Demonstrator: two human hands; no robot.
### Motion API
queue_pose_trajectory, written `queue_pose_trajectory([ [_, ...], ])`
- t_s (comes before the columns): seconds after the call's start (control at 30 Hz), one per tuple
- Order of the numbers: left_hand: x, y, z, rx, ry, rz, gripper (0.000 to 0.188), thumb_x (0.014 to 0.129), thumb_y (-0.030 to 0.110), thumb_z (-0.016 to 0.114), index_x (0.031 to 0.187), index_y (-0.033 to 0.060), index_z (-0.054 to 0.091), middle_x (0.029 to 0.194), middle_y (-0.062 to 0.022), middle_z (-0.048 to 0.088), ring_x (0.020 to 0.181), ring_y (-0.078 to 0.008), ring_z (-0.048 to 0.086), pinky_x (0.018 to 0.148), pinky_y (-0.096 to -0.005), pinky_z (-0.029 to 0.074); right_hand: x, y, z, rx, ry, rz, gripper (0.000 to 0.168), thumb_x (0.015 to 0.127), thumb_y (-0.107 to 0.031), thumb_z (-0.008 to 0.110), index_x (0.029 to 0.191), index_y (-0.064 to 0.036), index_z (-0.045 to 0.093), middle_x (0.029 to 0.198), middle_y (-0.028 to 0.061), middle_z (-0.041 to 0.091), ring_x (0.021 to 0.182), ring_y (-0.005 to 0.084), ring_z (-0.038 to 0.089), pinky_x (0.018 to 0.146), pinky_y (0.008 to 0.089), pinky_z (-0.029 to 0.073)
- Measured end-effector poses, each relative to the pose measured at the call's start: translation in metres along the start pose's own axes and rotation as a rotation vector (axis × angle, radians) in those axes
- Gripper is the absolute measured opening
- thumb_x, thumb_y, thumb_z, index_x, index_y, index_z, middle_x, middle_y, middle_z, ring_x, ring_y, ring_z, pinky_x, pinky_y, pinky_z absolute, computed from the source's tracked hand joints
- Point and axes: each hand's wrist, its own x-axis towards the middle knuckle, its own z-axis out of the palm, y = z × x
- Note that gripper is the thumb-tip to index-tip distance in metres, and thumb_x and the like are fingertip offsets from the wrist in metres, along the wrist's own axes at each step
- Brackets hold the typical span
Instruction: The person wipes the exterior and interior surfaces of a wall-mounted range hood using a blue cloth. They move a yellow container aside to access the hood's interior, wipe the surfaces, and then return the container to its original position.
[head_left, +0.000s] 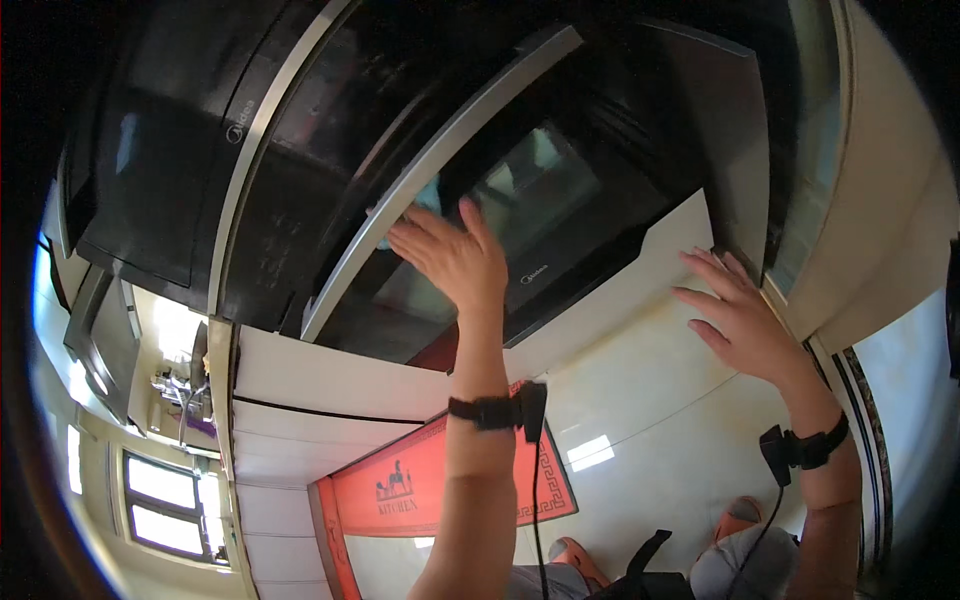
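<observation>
A black built-in oven with a glass door and a long silver bar handle fills the upper middle. My left hand reaches in at the lower half of this handle, its fingers passing behind the bar and its thumb raised. Parts of a light blue cloth show around those fingers, between the hand and the handle; the rest is hidden. Over on the right, my right hand has its fingers spread near the end of a white panel below the oven. It holds nothing visible; whether its fingertips touch the panel is unclear.
Another black Midea appliance stands at the upper left. White cabinet fronts lie below. A red kitchen mat covers part of the tiled floor. A door frame borders the right side. Cables hang from both wrist straps.
</observation>
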Motion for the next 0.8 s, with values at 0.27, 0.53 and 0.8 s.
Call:
queue_pose_trajectory([
  [0.27, -0.004, 0.125, 0.038, 0.165, -0.335, 0.784, 0.071, 0.095, 0.052, 0.042, 0.142, -0.0012, 0.038, 0.153, -0.0154, 0.028, 0.142, -0.0282, 0.024, 0.118, -0.0383, 0.015, 0.016, -0.024, 0.013, 0.064, -0.049, -0.062, 0.036, 0.085, -0.011, 0.063, 0.121, -0.008, 0.061, 0.145, 0.0115, 0.039, 0.139, 0.0274, 0.033, 0.115, 0.0515, 0.023],
  [0.53, -0.016, 0.096, 0.036, 0.138, -0.381, 0.874, 0.071, 0.096, 0.053, 0.041, 0.141, -0.0010, 0.041, 0.157, -0.0130, 0.023, 0.145, -0.0251, 0.020, 0.119, -0.0384, 0.009, -0.003, 0.000, 0.008, 0.006, -0.108, 0.008, 0.034, 0.087, -0.013, 0.062, 0.120, -0.008, 0.061, 0.144, 0.0120, 0.041, 0.139, 0.0269, 0.032, 0.114, 0.0510, 0.024],
  [0.8, 0.115, 0.196, 0.048, -0.026, -0.054, 0.498, 0.061, 0.098, 0.034, 0.040, 0.142, -0.0086, 0.034, 0.155, -0.0193, 0.023, 0.145, -0.0291, 0.020, 0.118, -0.0395, 0.016, 0.017, -0.010, -0.012, 0.020, -0.072, 0.004, 0.033, 0.087, -0.011, 0.061, 0.120, -0.007, 0.061, 0.145, 0.0111, 0.041, 0.137, 0.0272, 0.036, 0.114, 0.0469, 0.029],
])
